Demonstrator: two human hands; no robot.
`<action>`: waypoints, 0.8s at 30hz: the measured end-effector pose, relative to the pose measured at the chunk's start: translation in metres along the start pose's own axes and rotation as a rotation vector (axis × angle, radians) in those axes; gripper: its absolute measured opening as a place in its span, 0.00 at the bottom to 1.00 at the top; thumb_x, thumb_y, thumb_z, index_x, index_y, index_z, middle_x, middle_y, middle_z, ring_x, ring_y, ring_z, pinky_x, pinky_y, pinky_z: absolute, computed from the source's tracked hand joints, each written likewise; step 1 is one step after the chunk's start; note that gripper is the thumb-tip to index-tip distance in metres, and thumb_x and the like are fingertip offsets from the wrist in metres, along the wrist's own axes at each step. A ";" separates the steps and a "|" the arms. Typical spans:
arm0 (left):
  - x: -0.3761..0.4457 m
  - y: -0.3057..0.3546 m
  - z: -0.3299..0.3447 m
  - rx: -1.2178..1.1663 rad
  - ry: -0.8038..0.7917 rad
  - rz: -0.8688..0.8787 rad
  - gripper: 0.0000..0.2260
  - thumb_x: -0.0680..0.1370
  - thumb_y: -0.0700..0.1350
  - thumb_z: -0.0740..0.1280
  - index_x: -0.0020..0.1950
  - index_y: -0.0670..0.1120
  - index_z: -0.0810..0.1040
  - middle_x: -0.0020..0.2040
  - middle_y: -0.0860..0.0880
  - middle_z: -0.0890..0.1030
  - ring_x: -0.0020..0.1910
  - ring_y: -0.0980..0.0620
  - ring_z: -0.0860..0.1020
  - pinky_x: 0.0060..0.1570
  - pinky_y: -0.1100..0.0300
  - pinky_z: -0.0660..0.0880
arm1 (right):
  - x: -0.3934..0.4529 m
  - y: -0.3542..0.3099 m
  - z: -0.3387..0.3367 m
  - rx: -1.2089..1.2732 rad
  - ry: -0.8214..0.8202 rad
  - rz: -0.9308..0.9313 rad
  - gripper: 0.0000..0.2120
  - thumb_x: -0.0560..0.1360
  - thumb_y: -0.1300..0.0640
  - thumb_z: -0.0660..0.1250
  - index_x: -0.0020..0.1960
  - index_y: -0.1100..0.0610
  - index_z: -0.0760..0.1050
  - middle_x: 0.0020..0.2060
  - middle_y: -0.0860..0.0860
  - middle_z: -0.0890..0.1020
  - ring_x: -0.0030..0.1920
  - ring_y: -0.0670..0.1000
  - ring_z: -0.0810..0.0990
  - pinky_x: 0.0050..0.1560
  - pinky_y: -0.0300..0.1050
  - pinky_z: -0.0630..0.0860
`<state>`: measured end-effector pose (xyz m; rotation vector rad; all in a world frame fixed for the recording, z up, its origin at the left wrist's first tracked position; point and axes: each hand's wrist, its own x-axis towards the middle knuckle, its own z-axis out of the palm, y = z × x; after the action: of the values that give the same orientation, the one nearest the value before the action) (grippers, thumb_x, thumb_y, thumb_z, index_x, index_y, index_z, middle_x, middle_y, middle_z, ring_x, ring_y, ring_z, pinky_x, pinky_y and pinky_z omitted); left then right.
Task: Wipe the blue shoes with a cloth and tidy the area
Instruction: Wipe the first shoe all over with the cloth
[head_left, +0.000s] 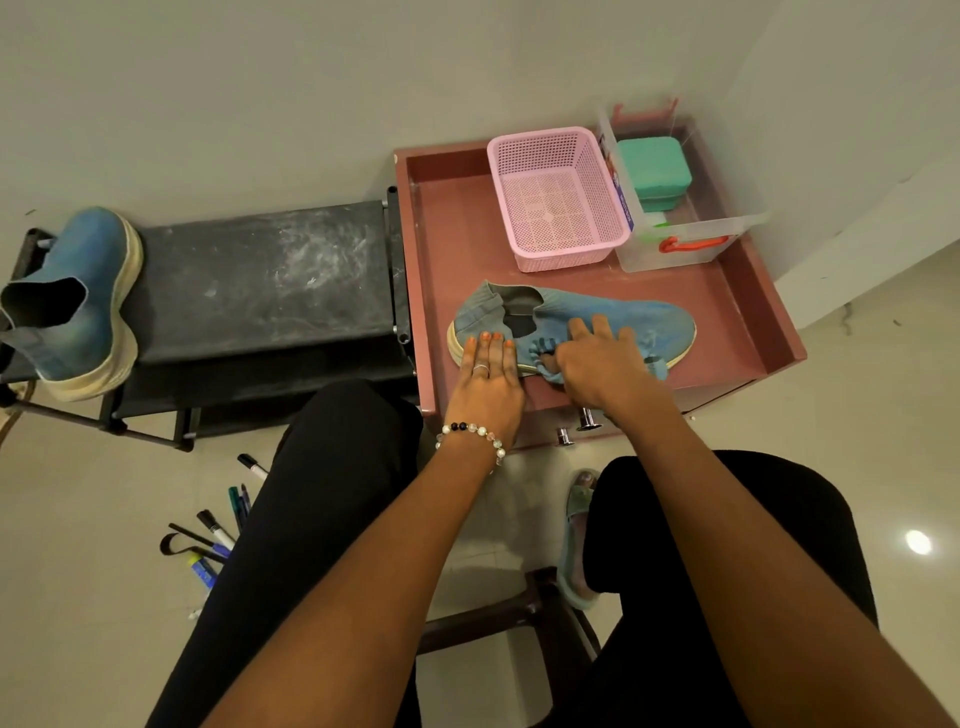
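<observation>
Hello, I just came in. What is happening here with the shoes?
A seated person is cleaning a blue shoe that lies on its side on the reddish tray-like table. The left hand rests flat on the heel end with straight fingers and steadies it. The right hand presses a blue cloth against the shoe's side. The second blue shoe stands on the dusty black rack to the left. Some markers lie on the floor.

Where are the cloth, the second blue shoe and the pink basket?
cloth (545, 358), head view: bunched part under the right hand (597, 364).
second blue shoe (88, 291), head view: side of its upper.
pink basket (558, 244), head view: near wall.
</observation>
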<state>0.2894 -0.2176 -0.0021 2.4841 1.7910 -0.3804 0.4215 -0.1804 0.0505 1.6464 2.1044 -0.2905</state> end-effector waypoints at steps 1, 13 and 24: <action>0.000 0.000 0.000 -0.003 -0.003 -0.002 0.25 0.82 0.40 0.48 0.75 0.32 0.42 0.76 0.32 0.48 0.76 0.35 0.46 0.75 0.44 0.41 | 0.003 -0.004 0.001 -0.004 0.030 -0.008 0.15 0.79 0.55 0.55 0.63 0.52 0.73 0.66 0.57 0.65 0.68 0.61 0.60 0.63 0.58 0.61; 0.001 0.003 -0.004 -0.020 -0.020 0.013 0.23 0.81 0.37 0.44 0.75 0.30 0.44 0.75 0.31 0.49 0.76 0.34 0.48 0.75 0.44 0.44 | 0.001 0.005 0.003 0.084 -0.050 0.056 0.16 0.80 0.54 0.56 0.65 0.52 0.71 0.66 0.56 0.66 0.68 0.59 0.61 0.63 0.58 0.62; 0.003 0.003 -0.007 -0.031 -0.048 -0.013 0.27 0.76 0.39 0.38 0.75 0.31 0.44 0.76 0.32 0.48 0.76 0.35 0.46 0.74 0.45 0.41 | 0.009 -0.014 0.009 0.051 0.081 0.039 0.15 0.79 0.54 0.57 0.64 0.49 0.72 0.66 0.56 0.64 0.67 0.60 0.61 0.62 0.58 0.64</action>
<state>0.2945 -0.2147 0.0041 2.4229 1.7825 -0.4064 0.4087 -0.1800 0.0370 1.7543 2.1374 -0.2713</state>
